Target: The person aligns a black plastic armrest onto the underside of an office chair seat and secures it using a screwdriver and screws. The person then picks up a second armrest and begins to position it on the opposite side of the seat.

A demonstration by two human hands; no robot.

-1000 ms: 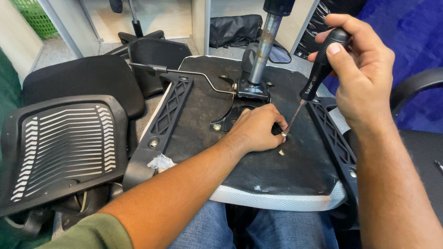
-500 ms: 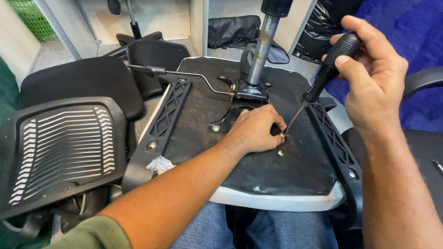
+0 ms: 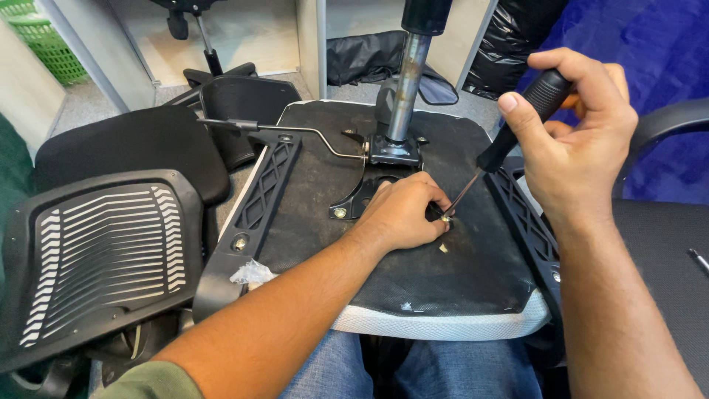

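While the left hand [image 3: 402, 214] pinches a small screw [image 3: 446, 218] against the upturned office-chair seat [image 3: 413, 295] on the lap, the right hand [image 3: 576, 140] wraps the screwdriver [image 3: 509, 144] handle; the screw looks tiny, hard, easily dropped, best held near its head.

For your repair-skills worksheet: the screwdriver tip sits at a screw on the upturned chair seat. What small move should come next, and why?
Probably turn the screwdriver with the right hand while pressing lightly down. Its tip meets the screw, which the left hand steadies with its fingers on the seat underside. The shaft is tilted, so straightening it first may help avoid slipping.
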